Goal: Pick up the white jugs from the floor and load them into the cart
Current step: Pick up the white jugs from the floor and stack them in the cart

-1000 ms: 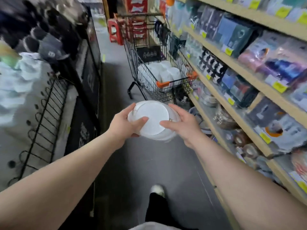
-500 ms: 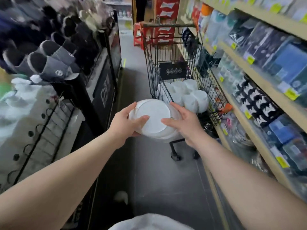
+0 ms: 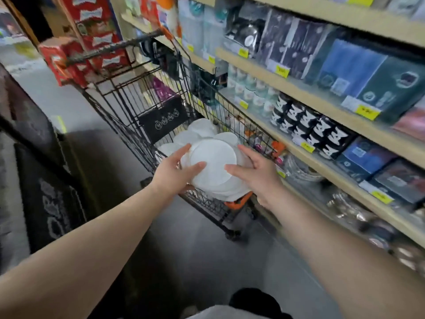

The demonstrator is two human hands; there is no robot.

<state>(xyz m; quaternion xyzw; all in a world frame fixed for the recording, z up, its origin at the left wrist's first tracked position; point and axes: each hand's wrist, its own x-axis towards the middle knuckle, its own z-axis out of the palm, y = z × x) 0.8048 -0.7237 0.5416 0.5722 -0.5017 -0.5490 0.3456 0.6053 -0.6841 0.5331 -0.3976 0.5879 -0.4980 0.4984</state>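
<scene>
White jug (image 3: 212,165), clasped between left hand (image 3: 176,172) and right hand (image 3: 257,172), over cart (image 3: 128,125) rim; several jugs (image 3: 202,132) apparently loaded, remainder unseen.

A left hand (image 3: 173,174) and a right hand (image 3: 258,174) hold a white round plastic jug (image 3: 213,166) between them, its flat base facing the camera, thumbs on the base and fingers (image 3: 182,151) round its sides. The jug hangs over the near corner of a black wire shopping cart (image 3: 128,134), where more white jugs (image 3: 200,130) lie in the basket. Along the cart's right side run wooden shelves (image 3: 322,90) of packaged goods.
</scene>
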